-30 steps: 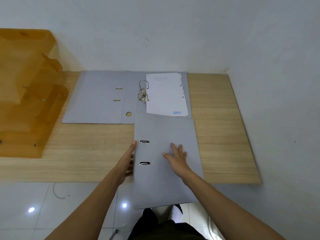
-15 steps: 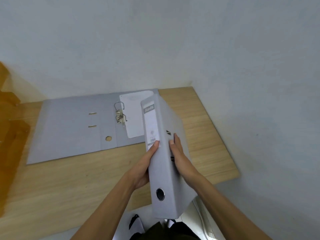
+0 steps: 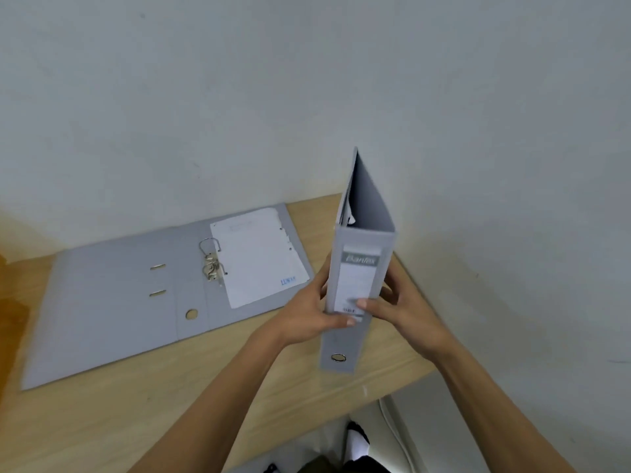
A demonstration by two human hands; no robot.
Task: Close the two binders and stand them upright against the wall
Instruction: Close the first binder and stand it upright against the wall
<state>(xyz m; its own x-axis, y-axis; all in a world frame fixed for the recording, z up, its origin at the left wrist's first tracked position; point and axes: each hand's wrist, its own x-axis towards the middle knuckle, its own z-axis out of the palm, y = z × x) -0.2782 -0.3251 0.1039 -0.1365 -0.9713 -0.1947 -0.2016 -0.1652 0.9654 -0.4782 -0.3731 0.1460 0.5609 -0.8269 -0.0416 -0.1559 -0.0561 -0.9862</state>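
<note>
A closed grey binder (image 3: 362, 254) stands upright near the right end of the wooden table (image 3: 143, 414), its labelled spine facing me. My left hand (image 3: 309, 310) grips its left side and my right hand (image 3: 397, 307) its right side, thumbs across the spine. A second grey binder (image 3: 112, 302) lies open and flat on the table to the left, against the back wall. Its metal ring mechanism (image 3: 212, 264) stands up and a white punched sheet (image 3: 259, 257) lies on its right half.
White walls (image 3: 307, 97) meet in a corner behind and to the right of the held binder. An orange object (image 3: 10, 302) shows at the far left edge. The table's front edge runs below my arms, with floor and my feet beneath.
The binder that lay flat under my hands has been lifted, turned spine toward me and raised upright, moving toward the right corner. The open binder has not moved.
</note>
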